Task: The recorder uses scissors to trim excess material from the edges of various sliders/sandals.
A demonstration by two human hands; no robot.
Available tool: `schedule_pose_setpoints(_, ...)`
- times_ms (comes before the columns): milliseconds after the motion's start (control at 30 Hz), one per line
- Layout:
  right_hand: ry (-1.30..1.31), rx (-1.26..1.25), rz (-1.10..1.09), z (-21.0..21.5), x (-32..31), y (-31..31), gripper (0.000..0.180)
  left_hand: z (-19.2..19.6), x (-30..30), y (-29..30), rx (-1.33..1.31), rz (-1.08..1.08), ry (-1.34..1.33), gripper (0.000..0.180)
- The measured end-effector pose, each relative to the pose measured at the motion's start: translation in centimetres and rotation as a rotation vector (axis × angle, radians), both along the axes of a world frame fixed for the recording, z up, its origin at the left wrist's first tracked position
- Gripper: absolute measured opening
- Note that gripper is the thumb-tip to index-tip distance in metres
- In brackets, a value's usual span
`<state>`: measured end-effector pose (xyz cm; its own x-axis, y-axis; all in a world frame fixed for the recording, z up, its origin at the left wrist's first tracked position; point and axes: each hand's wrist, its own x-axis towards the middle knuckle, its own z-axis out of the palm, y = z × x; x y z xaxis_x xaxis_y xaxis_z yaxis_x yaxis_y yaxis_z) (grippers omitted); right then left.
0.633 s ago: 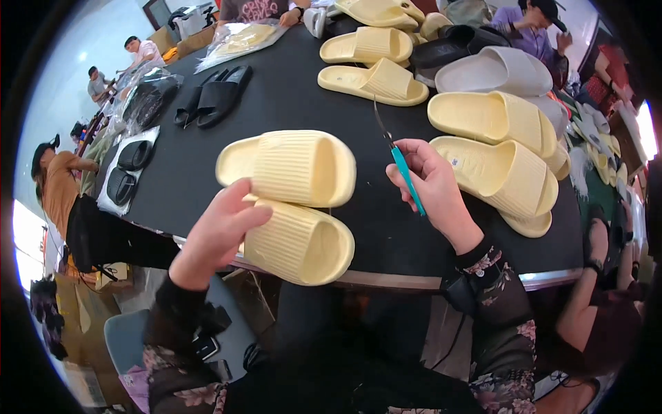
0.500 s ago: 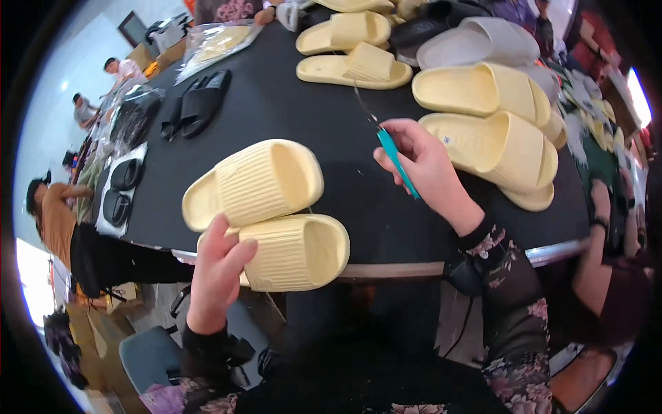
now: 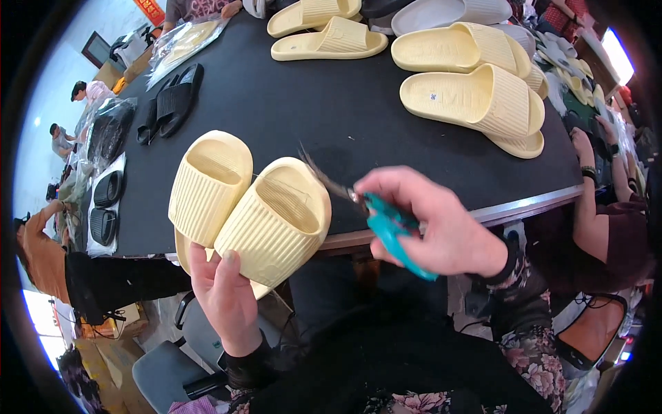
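Observation:
Two pale yellow slides sit side by side at the table's front edge: a left one (image 3: 205, 195) and a right one (image 3: 267, 229), both with ribbed straps. My left hand (image 3: 226, 293) grips the right slide near its strap edge, thumb on top and fingers partly hidden below. A thin strand shows between the two slides. In my right hand (image 3: 445, 224) is a pair of teal-handled snips (image 3: 396, 243), its blurred metal blades pointing at the right slide's toe end. Whether the blades touch it, I cannot tell.
More yellow slides (image 3: 476, 96) lie at the right of the black table (image 3: 296, 103), others (image 3: 331, 43) at the back. Black sandals (image 3: 178, 100) and bagged footwear stand on the left. Other people work around the table. A grey chair (image 3: 162, 369) is at the lower left.
My left hand has closed on the right slide, and the pair has turned toe-up. My right hand has brought the snips down and nearer to the slides. The view has shifted.

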<state>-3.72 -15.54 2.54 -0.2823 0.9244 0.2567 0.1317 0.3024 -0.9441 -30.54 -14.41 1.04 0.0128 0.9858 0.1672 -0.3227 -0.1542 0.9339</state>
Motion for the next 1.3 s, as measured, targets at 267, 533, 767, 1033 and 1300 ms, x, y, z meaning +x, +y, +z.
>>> schedule_pose_setpoints(267, -0.232, -0.176, -0.027, -1.1, -1.4, -4.6, 0.046, -0.8, 0.8, -1.6, 0.058, 0.09, -0.069, 0.059)
schedule_pose_setpoints(533, -0.379, -0.012, -0.085, -3.3, -1.6, -5.9, 0.045, -1.6, 1.1, -2.8, 0.1, 0.141, -0.01, 0.059)
schedule_pose_setpoints(767, -0.373, -0.074, -0.07, -3.4, -1.9, -5.8, 0.045, -2.3, 1.1, -3.0, 0.068, 0.121, -0.025, 0.06)
schedule_pose_setpoints(1033, -0.285, -0.191, -0.028, -3.5, -2.2, -5.5, 0.047, -2.9, 1.4, -3.0, 0.055, 0.11, 0.049, 0.06)
schedule_pose_setpoints(1300, -0.235, -0.196, -0.007, -3.4, -2.2, -5.2, 0.045, -2.9, 1.8, -3.2, 0.073, 0.11, 0.09, 0.061)
